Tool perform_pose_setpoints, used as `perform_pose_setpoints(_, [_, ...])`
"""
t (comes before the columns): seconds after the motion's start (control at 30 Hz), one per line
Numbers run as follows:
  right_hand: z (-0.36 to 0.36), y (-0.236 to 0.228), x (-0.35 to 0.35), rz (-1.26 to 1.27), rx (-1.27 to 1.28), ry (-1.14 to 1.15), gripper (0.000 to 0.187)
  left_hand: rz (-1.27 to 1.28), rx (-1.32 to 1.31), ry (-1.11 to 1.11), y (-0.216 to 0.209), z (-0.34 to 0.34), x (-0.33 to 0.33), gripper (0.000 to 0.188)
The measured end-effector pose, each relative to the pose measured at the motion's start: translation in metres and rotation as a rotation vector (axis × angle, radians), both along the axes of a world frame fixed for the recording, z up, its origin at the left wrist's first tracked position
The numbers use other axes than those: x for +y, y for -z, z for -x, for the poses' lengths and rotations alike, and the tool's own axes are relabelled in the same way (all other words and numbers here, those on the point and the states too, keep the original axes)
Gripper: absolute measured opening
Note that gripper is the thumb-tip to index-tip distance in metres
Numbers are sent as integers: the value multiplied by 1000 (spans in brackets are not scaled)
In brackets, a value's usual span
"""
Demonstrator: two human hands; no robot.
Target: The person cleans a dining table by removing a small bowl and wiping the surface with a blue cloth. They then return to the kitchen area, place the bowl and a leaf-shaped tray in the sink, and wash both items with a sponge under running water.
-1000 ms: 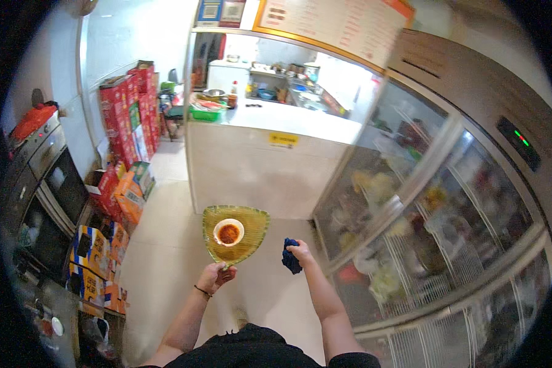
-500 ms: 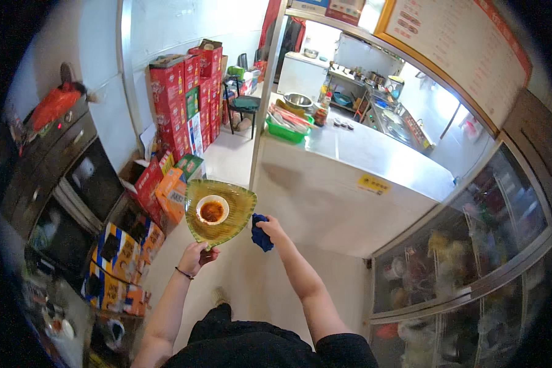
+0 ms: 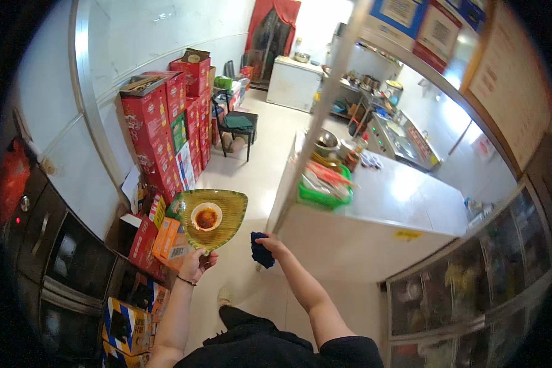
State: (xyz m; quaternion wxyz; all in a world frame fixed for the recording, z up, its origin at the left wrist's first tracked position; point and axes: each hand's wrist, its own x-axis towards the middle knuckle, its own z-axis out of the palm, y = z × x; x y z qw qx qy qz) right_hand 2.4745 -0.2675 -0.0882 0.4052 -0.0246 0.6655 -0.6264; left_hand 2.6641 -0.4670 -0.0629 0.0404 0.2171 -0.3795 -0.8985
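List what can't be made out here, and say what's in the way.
All in the head view:
- Underside of the yellow-green plate, and how far the left hand reaches beneath: hidden by the plate itself.
- What the reddish-brown contents of the white bowl are: too small.
- Part of the blue cloth: covered by the right hand.
- Items in the glass-fronted cabinet: blurred behind glass.
- Lowest yellow box: cut off by the lower edge.

The floor (image 3: 257, 165) opens ahead between red boxes (image 3: 150, 132) and the counter (image 3: 402, 190), a chair (image 3: 249, 117) narrowing its left.
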Motion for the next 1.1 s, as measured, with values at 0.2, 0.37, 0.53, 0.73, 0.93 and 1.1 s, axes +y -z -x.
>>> perform_pose_setpoints(0.2, [115,17,-100,-22,4,175,25,76,-44,36,-26,97,-82,24])
perform_pose_setpoints(0.37, [199,11,-207,35,14,101,30,143,-55,18,-32,181,-162,29])
perform_pose_setpoints(0.53, [301,27,-260,66,34,94,28,213,-56,61,-35,287,-220,28])
perform_pose_setpoints(0.73, [430,27,-253,-28,-50,374,25,201,-40,253,-40,443,-269,25])
perform_pose_setpoints(0.93, [515,3,-224,162,55,678,26,140,36,482,-36,617,-262,24])
perform_pose_setpoints(1.1, [606,13,-185,319,-59,945,21,4,56,646,-25,757,-230,23])
